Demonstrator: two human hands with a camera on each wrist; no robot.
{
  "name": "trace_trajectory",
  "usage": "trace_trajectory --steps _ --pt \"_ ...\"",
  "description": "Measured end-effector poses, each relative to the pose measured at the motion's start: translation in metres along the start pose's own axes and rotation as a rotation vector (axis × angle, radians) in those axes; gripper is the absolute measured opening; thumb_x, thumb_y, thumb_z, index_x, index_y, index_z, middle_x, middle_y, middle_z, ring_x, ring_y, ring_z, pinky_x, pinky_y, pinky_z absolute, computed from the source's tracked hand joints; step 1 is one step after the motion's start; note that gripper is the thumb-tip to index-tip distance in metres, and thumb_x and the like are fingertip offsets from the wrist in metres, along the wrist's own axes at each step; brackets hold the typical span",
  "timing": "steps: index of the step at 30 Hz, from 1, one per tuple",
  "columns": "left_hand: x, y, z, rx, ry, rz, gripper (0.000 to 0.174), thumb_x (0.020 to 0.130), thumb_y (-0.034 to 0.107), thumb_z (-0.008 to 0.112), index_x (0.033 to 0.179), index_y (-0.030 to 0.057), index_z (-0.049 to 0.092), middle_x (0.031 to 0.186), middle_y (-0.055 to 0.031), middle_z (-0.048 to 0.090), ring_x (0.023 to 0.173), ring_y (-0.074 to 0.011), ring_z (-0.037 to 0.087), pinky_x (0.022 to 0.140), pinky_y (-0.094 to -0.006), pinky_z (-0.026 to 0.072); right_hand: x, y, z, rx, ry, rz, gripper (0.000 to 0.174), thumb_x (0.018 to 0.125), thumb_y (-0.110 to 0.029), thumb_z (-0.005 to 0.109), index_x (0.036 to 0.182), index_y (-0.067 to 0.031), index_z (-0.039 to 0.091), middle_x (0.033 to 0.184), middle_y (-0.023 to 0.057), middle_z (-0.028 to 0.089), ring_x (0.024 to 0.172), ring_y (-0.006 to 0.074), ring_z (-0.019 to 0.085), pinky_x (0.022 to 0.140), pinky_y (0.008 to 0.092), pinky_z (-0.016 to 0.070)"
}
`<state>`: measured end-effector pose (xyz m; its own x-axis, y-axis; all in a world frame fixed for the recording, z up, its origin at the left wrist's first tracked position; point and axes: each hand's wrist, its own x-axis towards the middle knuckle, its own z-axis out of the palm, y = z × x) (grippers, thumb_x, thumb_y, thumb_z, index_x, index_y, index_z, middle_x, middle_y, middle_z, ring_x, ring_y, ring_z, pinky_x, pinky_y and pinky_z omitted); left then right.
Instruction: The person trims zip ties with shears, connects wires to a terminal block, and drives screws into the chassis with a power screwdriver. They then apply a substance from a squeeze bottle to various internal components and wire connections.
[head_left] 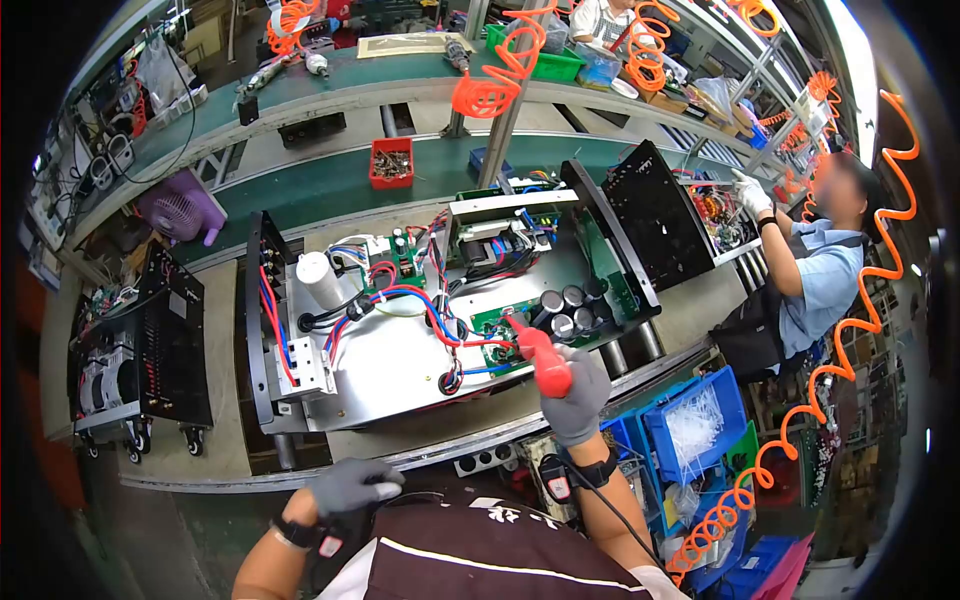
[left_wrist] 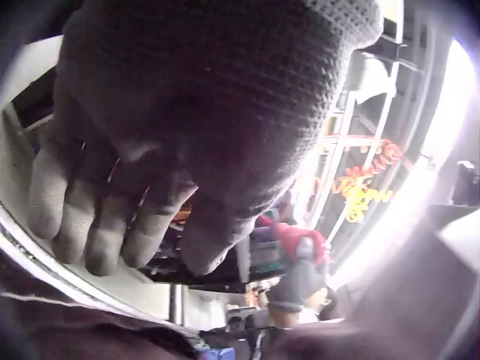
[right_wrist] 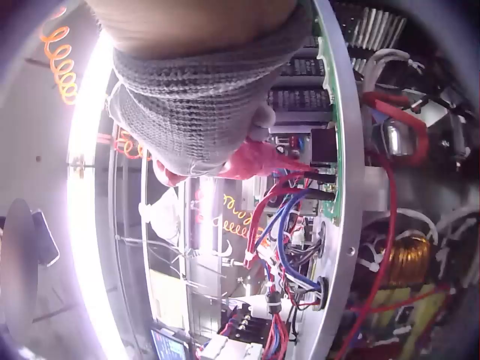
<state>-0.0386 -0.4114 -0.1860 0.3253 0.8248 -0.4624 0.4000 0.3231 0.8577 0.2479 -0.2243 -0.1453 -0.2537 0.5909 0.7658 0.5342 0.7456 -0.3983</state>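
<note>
My right hand, in a grey glove, grips a red bottle-shaped tool with a narrow tapered tip. In the right wrist view that red tool points at the red and blue wires where they meet the green circuit board. Round black capacitors stand beside the tip in the head view. The board sits on the metal plate of an open chassis. My gloved left hand hangs near the front rail, holding nothing. Its fingers point downward, loosely bent, in the left wrist view.
Another black unit on casters stands at left, and a black panel at right. Behind are a red bin of small parts and a purple fan. Blue bins and an orange coiled hose lie right, near another person.
</note>
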Motion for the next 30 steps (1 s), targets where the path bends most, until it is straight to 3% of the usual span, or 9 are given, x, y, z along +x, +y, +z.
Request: trace_trajectory --steps 1,3,6,9,15,19,25,28,30 --pt "-0.014 0.022 -0.006 0.001 -0.005 0.004 0.033 0.085 0.032 0.064 0.101 0.0037 0.066 0.095 -0.0119 0.068 0.091 -0.0231 0.064 0.079 -0.0342 0.0489 0.001 -0.001 0.0 -0.003 -0.054 -0.092 0.024 0.059 0.003 0.07 0.078 -0.0019 0.056 0.084 0.0177 0.064 0.065 0.0334 0.062 0.055 0.0347 0.0489" --pt "-0.038 0.058 -0.017 0.121 0.309 0.157 0.025 0.083 0.027 0.066 0.089 0.0035 0.068 0.081 -0.0113 0.067 0.076 -0.0261 0.064 0.071 -0.0342 0.049 0.002 -0.002 0.0 -0.032 -0.07 -0.129 0.025 0.057 0.003 0.068 0.078 -0.0004 0.056 0.084 0.019 0.064 0.066 0.0345 0.063 0.056 0.0348 0.0502" --pt "-0.06 0.093 -0.02 0.491 1.015 0.479 0.008 0.072 0.012 0.066 0.075 0.0049 0.067 0.061 -0.0074 0.055 0.055 -0.0231 0.053 0.056 -0.0339 0.0415 0.011 -0.009 -0.006 -0.045 -0.007 0.038 0.027 0.056 0.005 0.066 0.08 -0.001 0.056 0.077 0.0154 0.061 0.061 0.0331 0.06 0.052 0.0345 0.0455" --pt "-0.058 0.096 -0.03 0.538 1.216 0.64 0.022 0.059 0.01 0.064 0.081 0.0053 0.063 0.068 -0.0079 0.055 0.064 -0.026 0.052 0.059 -0.0371 0.0409 0.022 -0.011 -0.004 0.013 0.032 0.061 0.022 0.068 -0.002 0.075 0.075 -0.0039 0.054 0.069 0.0112 0.056 0.054 0.0289 0.053 0.049 0.0343 0.0404" --pt "-0.032 0.111 -0.051 0.953 1.128 0.645 0.025 0.058 0.007 0.061 0.083 0.0057 0.059 0.08 -0.0058 0.059 0.084 -0.0279 0.054 0.08 -0.0438 0.0401 0.035 -0.01 -0.004 -0.058 -0.009 0.088 0.023 0.069 -0.004 0.075 0.075 -0.0034 0.053 0.067 0.0103 0.053 0.054 0.0265 0.052 0.05 0.032 0.0399" --pt "-0.024 0.098 -0.058 0.95 1.148 0.665 0.021 0.061 0.008 0.063 0.082 0.006 0.059 0.079 -0.0066 0.058 0.081 -0.0264 0.054 0.079 -0.043 0.0405 0.047 -0.009 -0.002 -0.069 -0.057 0.142 0.02 0.065 0.003 0.067 0.077 -0.0039 0.053 0.068 0.0127 0.053 0.056 0.0313 0.054 0.049 0.0334 0.0411" --pt "-0.021 0.091 -0.057 0.906 1.22 0.672 0.016 0.067 0.005 0.061 0.083 0.0045 0.06 0.072 -0.0074 0.057 0.071 -0.0252 0.052 0.075 -0.042 0.042 0.087 -0.009 0.004 -0.06 -0.149 0.214 0.017 0.073 -0.007 0.07 0.078 -0.003 0.055 0.069 0.0131 0.055 0.06 0.0327 0.055 0.054 0.0343 0.0434" --pt "-0.02 0.088 -0.057 0.844 1.276 0.703 0.016 0.068 0.003 0.06 0.083 0.0032 0.06 0.069 -0.0074 0.056 0.071 -0.0254 0.052 0.073 -0.0422 0.0428 0.086 0.008 0.01 -0.03 -0.199 0.364 0.022 0.076 -0.017 0.075 0.082 -0.0005 0.062 0.064 0.0077 0.058 0.058 0.0129 0.056 0.054 0.0282 0.0448" --pt "-0.02 0.085 -0.057 0.819 1.283 0.735 0.016 0.067 0.001 0.059 0.083 0.0023 0.059 0.067 -0.0078 0.055 0.07 -0.0263 0.051 0.073 -0.0428 0.0431 0.08 0.01 0.011 0.014 -0.142 0.4 0.021 0.076 -0.016 0.075 0.082 -0.0014 0.061 0.065 0.0089 0.057 0.058 0.0166 0.056 0.055 0.0295 0.0444"
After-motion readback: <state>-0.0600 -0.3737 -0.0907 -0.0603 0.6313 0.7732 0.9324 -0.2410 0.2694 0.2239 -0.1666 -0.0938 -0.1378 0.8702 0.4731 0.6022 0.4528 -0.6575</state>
